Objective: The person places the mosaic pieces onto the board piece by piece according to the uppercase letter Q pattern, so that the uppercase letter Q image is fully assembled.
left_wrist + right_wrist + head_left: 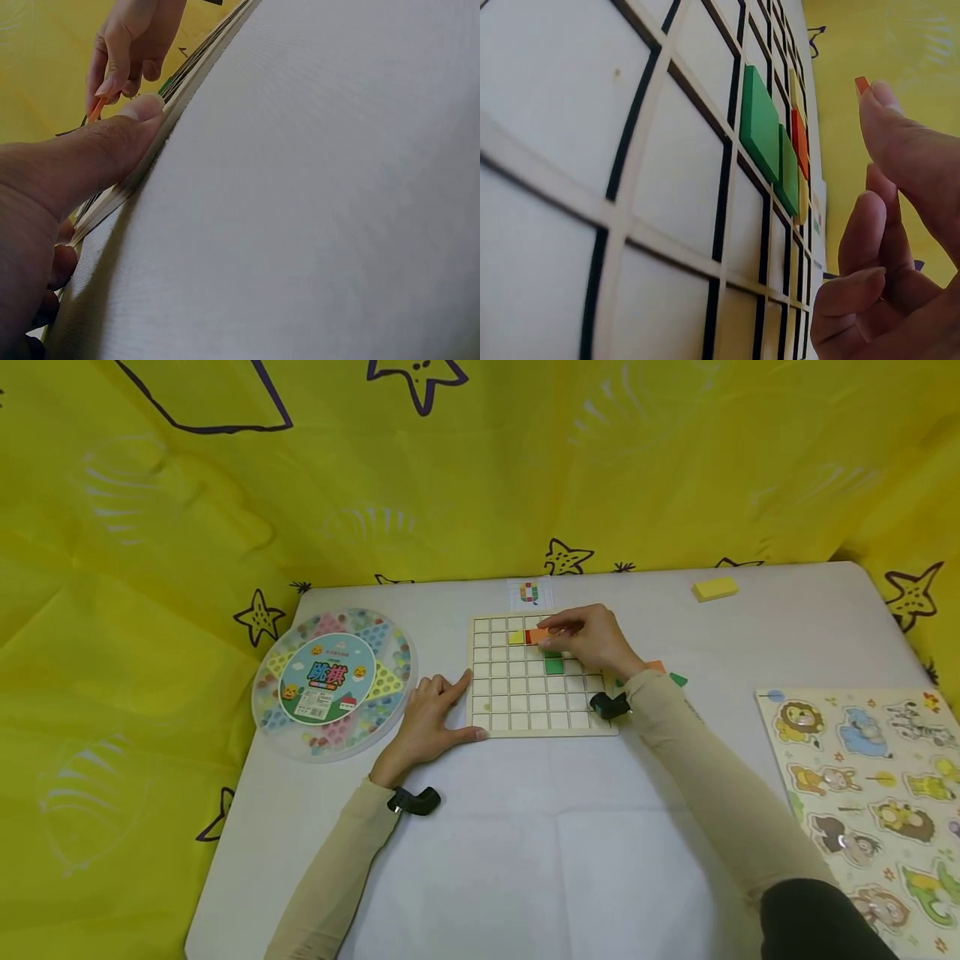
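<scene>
A small, thin, flat orange tile [862, 86], plain and bright, was pinched between the thumb and finger of the right hand [592, 637], which arched over a pale gridded board [517, 702]. Green squares [553, 666] lay just below that hand. The left hand [426, 720], unclenched, touched the board just right of it, thumb and forefinger spread.

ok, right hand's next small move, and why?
Probably lower the orange tile into a bare cell of the board: the right hand pinches it clear of the surface, and the left hand rests against the board's edge. Which cell, I can't tell.
</scene>
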{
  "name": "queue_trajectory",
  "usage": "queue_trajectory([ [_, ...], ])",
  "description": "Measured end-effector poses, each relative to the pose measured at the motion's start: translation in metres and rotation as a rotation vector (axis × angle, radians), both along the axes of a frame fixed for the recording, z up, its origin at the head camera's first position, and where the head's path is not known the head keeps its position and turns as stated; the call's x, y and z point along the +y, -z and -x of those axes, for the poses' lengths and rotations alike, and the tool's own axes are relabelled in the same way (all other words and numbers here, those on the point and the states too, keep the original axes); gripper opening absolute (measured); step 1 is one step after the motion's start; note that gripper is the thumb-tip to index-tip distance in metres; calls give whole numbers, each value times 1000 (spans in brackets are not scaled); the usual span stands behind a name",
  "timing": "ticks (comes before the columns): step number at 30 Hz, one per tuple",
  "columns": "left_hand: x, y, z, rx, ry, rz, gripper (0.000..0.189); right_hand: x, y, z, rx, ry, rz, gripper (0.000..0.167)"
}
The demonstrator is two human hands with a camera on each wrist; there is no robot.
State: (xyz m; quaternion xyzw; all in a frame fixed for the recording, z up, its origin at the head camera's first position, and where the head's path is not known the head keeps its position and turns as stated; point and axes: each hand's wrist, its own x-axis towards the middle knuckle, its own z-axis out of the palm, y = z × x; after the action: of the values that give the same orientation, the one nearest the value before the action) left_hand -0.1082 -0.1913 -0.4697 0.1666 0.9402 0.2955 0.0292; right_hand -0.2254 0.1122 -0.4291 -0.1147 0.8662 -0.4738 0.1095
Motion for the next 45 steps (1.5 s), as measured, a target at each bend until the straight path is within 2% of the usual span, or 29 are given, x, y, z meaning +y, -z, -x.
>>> queue_trajectory([
  [5, 0, -1, 0, 0, -2, 4, 103, -7, 2, 1, 1, -10, -33, 30],
  [14, 1, -1, 0, 4, 0, 7, 103, -21, 8, 1, 59, -93, -64, 30],
  [26, 0, -1, -1, -4, -3, 13, 103, -31, 10, -1, 49, -106, -143, 33],
  [37, 0, 1, 1, -8, -1, 16, 103, -32, 11, 0, 70, -107, -139, 36],
  [45, 0, 1, 1, -10, -1, 19, 103, -31, 12, 0, 68, -110, -113, 29],
])
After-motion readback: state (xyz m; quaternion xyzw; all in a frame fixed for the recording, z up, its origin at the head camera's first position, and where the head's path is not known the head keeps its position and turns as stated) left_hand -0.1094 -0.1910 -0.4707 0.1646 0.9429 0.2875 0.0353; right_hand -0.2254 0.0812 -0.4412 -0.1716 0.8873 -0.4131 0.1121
